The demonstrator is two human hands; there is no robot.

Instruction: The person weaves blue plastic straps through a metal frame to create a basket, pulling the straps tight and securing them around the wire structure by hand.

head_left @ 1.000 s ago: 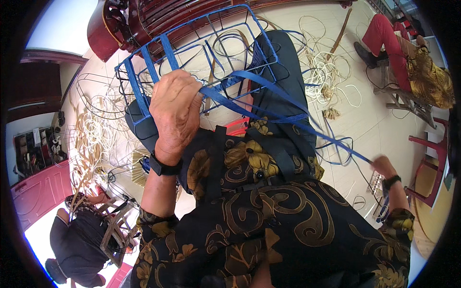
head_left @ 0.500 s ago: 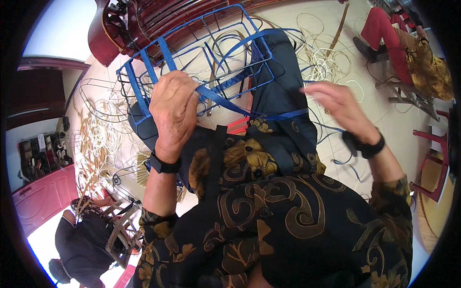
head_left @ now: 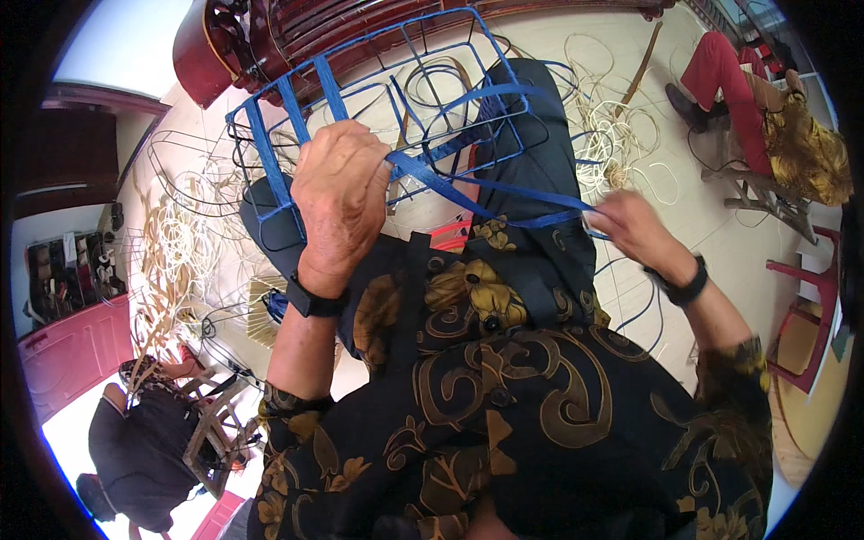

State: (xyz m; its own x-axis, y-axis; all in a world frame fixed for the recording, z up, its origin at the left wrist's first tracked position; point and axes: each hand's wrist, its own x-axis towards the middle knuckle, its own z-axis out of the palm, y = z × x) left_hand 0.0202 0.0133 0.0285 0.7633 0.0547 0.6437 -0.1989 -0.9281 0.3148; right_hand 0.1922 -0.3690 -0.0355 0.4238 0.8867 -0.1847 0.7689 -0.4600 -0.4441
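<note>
From where I stand, the blue wire frame (head_left: 457, 142) sits over the person's knees, reaching ahead of and to the right of the left hand (head_left: 340, 193). That hand's fingers are folded tight around the frame's near edge, knuckles up; their tips are hidden underneath. The blue strap (head_left: 438, 184) comes out just beside the left thumb and runs across toward the right hand (head_left: 634, 229), whose fingers are drawn narrow where the strap meets them; blur keeps me from telling how firm that pinch is

Just beyond the left knuckles stand wrapped slats (head_left: 330, 88), flat and straight. To the right of the left fingers, the far corner is open wire, with part of it over the dark trouser leg (head_left: 531, 153)

I judge the frame light and fairly stiff, since its rods hold their shape with so much open space between them, though a thin rod could bend under a hard pull. The strap looks limp and smooth, likely to slip or twist if held loosely. The sound hold is at a joint or the wrapped edge right under the left fingers, with the strap taken flat near the right fingertips, clear of its loose loops
</note>
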